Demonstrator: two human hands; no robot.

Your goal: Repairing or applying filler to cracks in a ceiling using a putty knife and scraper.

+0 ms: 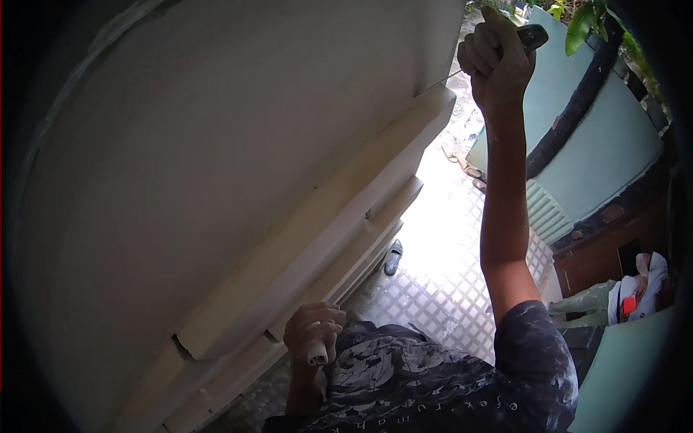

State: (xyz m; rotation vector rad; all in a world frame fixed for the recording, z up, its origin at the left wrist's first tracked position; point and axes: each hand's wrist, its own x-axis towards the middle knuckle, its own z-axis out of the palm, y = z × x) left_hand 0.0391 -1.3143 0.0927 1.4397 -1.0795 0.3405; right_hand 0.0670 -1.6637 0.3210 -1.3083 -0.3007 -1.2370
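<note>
Right hand [498, 61] is raised and fisted round a dark-handled tool [533, 35], its thin blade meeting the white panel [216, 144] edge, apparently for reach. Left hand [312, 333], low beside the moulding [325, 216], is curled round a small white roll [317, 353], seemingly kept ready.

A large white panel [216, 144] with stepped mouldings [325, 238] is walling off the whole left side, pressing close against both hands. Open checkered metal floor [447, 281] is lying free to its right, where a dark sandal [393, 257] is sitting. Green boards [599, 151] and a dark beam [577, 101] are closing the right side.
</note>
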